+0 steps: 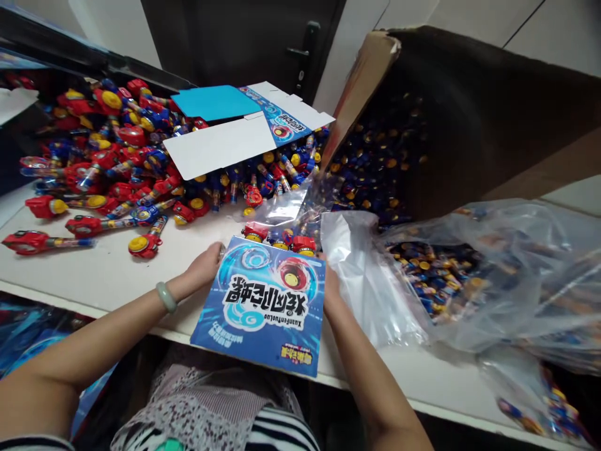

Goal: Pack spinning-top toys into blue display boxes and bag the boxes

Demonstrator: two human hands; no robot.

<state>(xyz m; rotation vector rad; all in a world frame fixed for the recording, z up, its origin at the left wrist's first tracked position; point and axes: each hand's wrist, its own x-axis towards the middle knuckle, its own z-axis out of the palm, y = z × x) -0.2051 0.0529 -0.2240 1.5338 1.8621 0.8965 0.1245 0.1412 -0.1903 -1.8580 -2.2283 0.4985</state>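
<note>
A blue printed cardboard box (263, 313) stands at the table's front edge, tilted towards me, its lettering upside down to me. My left hand (205, 270) grips its left side near the top corner. At the opposite side my right hand (330, 285) holds the box, its fingers mostly hidden behind the panel. Several red and blue spinning-top toys (303, 244) show just beyond the top edge of the panel. Whether they sit inside the box I cannot tell.
Red and blue toys (107, 150) are heaped on the white table (94, 275) at left. An unfolded box blank (220, 147) lies on the heap. A large carton (451, 113) of toys lies open at back right. Clear plastic bags (361, 269) spread along the right.
</note>
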